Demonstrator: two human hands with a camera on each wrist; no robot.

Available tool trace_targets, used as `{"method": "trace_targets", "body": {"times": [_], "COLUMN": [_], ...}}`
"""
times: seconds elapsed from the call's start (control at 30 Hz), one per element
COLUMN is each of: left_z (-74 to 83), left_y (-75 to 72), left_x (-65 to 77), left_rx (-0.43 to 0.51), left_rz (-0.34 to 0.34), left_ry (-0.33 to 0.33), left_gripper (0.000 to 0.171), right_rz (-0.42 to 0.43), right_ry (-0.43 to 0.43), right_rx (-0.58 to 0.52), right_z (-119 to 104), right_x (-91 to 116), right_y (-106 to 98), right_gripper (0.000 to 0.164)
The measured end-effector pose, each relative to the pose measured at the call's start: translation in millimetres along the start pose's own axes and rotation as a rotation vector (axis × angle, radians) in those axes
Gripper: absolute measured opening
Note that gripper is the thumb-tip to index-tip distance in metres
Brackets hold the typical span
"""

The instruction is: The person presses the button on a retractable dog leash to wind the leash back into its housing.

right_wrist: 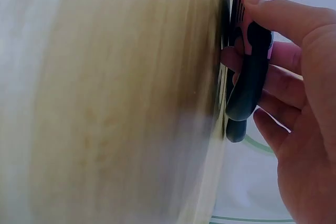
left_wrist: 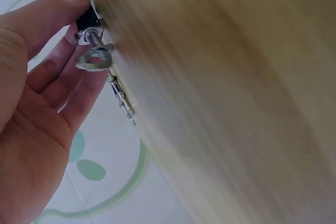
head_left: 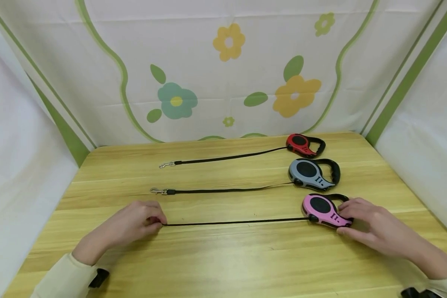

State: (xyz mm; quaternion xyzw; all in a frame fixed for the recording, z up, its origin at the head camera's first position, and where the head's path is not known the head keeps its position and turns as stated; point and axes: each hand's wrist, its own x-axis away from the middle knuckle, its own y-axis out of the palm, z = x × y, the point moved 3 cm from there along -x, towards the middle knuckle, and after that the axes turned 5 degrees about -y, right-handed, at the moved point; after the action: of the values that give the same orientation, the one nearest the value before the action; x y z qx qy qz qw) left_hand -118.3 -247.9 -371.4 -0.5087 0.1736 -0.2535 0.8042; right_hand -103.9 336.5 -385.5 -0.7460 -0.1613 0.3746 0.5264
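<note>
A pink and black retractable dog leash lies nearest me on the right, its black strap drawn out straight to the left. My right hand grips its casing at the handle end, thumb on the pink side in the right wrist view. At the strap's far end, my left hand pinches the black band between thumb and fingers. The left wrist view shows the metal clip hanging just past those fingertips; the head view hides it behind the hand.
Behind lie a grey retractable leash and a red one, their straps extended leftward, ending in metal clips. They rest on a wooden table. Flower-printed white cloth stands along the back, with white cloth at both sides.
</note>
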Motion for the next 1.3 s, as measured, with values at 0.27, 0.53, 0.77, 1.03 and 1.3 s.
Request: {"method": "trace_targets", "body": {"times": [0.27,0.53,0.77,1.03,1.3], "left_z": [1.1,8.7,8.3,5.6,3.4], "left_y": [-8.0,-33.5,-46.1,-52.9,-65.4], "left_x": [-2.1,-11.3,-16.2,-23.9,-26.2], "left_rx": [-0.094,-0.134,-0.182,-0.189,-0.178], "left_rz": [0.091,0.323,0.474,0.589,0.678], "left_ry": [0.017,0.143,0.201,0.224,0.145], "left_gripper": [0.022,0.032,0.036,0.031,0.024], "right_rz": [0.004,0.087,0.225,0.281,0.314], "right_ry": [-0.007,-0.103,-0.173,-0.19,-0.245], "right_rx": [-0.001,-0.029,-0.092,-0.074,0.151], "right_z": [-2,-1,6,12,17], "right_x": [-3,-14,-34,-55,-76], "right_y": [0,-6,-22,-31,-35], "right_gripper": [0.04,0.039,0.03,0.048,0.074]}}
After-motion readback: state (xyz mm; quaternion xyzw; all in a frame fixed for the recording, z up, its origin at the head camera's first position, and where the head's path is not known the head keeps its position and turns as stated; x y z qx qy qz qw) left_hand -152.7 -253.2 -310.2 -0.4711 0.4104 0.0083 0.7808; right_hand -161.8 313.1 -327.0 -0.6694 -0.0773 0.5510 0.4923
